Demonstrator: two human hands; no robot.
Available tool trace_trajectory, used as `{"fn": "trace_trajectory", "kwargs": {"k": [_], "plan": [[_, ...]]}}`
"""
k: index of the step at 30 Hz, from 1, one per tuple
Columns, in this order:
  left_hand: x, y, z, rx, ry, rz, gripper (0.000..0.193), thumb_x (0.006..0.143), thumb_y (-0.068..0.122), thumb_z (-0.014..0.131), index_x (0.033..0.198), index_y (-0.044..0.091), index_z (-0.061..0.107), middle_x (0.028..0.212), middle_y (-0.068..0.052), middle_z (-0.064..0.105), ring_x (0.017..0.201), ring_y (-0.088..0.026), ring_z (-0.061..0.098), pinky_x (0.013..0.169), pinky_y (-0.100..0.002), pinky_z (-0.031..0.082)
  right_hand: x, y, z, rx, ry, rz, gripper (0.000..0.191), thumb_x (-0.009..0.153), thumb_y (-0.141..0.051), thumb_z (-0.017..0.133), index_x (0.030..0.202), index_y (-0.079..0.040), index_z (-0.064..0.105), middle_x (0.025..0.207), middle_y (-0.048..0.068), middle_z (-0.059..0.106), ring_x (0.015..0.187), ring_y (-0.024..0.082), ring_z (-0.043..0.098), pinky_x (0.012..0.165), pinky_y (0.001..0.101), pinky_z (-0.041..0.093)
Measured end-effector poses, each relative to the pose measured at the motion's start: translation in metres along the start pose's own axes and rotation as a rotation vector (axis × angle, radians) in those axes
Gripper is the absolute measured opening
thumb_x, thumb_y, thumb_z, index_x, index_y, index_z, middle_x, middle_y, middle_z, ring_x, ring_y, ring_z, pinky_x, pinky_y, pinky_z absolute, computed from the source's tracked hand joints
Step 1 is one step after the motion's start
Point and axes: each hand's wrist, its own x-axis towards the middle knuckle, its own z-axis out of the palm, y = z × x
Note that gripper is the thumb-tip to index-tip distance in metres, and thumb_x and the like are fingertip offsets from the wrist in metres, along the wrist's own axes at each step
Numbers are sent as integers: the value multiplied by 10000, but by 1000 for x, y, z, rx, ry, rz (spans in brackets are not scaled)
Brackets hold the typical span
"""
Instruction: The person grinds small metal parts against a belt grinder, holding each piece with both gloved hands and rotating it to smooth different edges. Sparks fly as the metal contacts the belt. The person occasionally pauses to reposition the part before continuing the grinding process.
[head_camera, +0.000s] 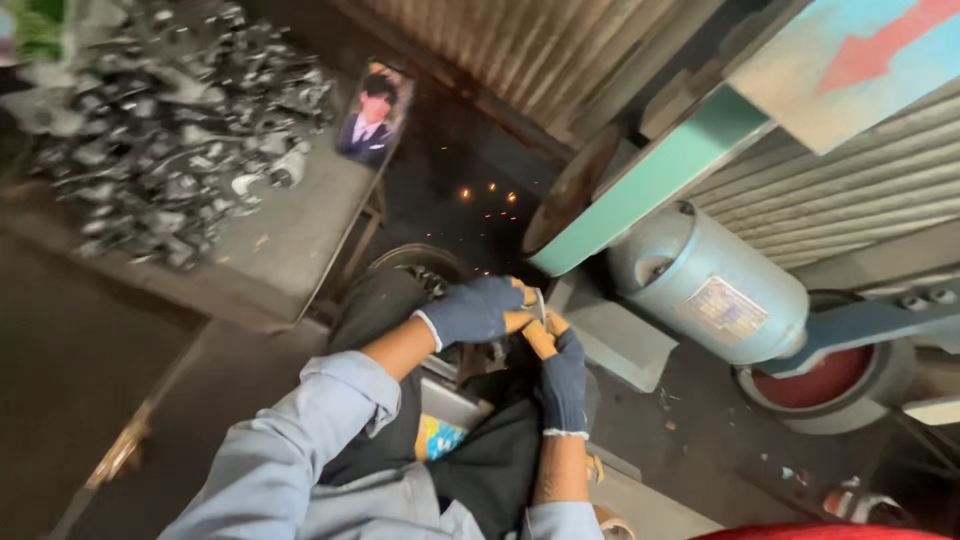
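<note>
My left hand (478, 308) and my right hand (565, 378) both wear dark blue gloves with the fingertips bare. Together they pinch a small metal piece (538, 303) and press it against the lower end of a green sanding belt (650, 180). Orange sparks (487, 196) fly off to the upper left of the contact point. The belt runs diagonally up to the right beside a grey-blue electric motor (705, 280). My light blue sleeves and dark apron fill the bottom centre.
A heap of dull metal parts (170, 120) covers a grey workbench (280, 240) at upper left, with a portrait card (375, 110) leaning at its edge. Corrugated metal wall (830, 200) stands behind the machine. A red wheel (820, 380) sits at lower right.
</note>
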Motion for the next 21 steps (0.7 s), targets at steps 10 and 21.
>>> {"fn": "trace_trajectory", "kwargs": {"k": [10,21], "plan": [[-27,22,-15,-761,-191,60,443,834,185,794,1239,43,684,1082,-101,774,1010,-191,722,881,-366,589,-32,-30,-6,43,-342,1,556,939,-278,649,1428,-59,499,1249,15,689,1103,107,668,954,265,532],[37,-57,44,-597,-9,-141,227,936,142,693,1134,32,685,1002,-72,728,899,-114,689,773,-315,569,62,61,1,68,-53,-37,370,1027,-229,717,1177,102,651,1003,34,646,850,105,588,688,310,499]]}}
